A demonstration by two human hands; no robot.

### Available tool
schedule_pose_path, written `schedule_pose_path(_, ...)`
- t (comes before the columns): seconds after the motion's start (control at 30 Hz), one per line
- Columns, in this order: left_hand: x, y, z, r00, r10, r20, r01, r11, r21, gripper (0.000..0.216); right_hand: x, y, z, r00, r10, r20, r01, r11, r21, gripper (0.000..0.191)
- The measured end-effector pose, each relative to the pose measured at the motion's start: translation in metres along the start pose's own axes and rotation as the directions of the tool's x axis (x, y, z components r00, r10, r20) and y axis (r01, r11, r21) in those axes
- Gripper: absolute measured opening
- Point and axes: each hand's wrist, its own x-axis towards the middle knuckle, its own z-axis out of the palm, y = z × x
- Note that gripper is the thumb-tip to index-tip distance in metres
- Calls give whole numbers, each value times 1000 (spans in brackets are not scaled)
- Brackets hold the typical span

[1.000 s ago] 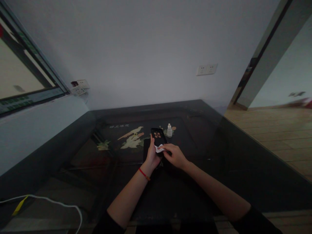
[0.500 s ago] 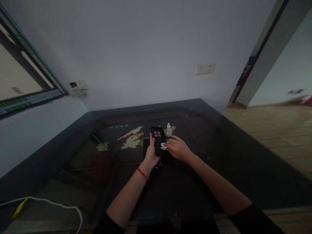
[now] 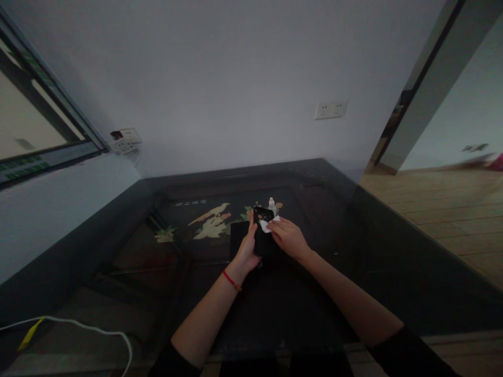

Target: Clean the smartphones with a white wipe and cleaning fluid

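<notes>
A black phone case or cased phone (image 3: 262,242) is held up in my left hand (image 3: 247,252), its fingers closed round the left edge and bottom. Rosy round marks show near its top; I cannot tell whether a phone is inside. Pinched in my right hand (image 3: 290,238) is a crumpled white tissue (image 3: 264,226), pressed against the upper part of the back. Just behind stands a small white dropper bottle (image 3: 272,203), partly hidden by the case and tissue. Under my left hand a flat black item (image 3: 237,234) lies on the dark table.
The glossy dark table (image 3: 314,293) bears a bird-and-flower picture (image 3: 212,228) left of my hands. A white cable (image 3: 90,329) with a yellow tag (image 3: 30,335) crosses the lower left. Wall sockets (image 3: 330,110) are above the table's back edge.
The case has shifted slightly right and turned in my left hand. My right hand has moved the tissue up from its lower right side onto the area by the round marks.
</notes>
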Motion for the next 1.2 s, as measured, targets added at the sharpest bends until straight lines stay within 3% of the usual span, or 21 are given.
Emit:
schedule_pose_path(0.23,6,6,-5,991,70,-113,-73,997,-20,52,-3,-5,-1,976,-174,129,163,982,97,30)
schedule_pose_path(0.5,6,10,-5,990,99,-104,-101,995,-17,52,-2,-5,-4,956,-282,84,269,953,136,27)
schedule_pose_path(0.93,0,6,1,993,111,-50,-111,994,-6,54,0,-8,-1,988,-125,86,113,985,129,34)
schedule_pose_path(1.1,3,5,0,992,119,-39,-121,992,-34,50,0,-14,-3,976,-214,45,202,962,186,36)
schedule_pose_path(1.2,6,4,-2,999,44,-30,-46,998,-45,48,1,-18,-3,966,-256,36,243,945,218,38)
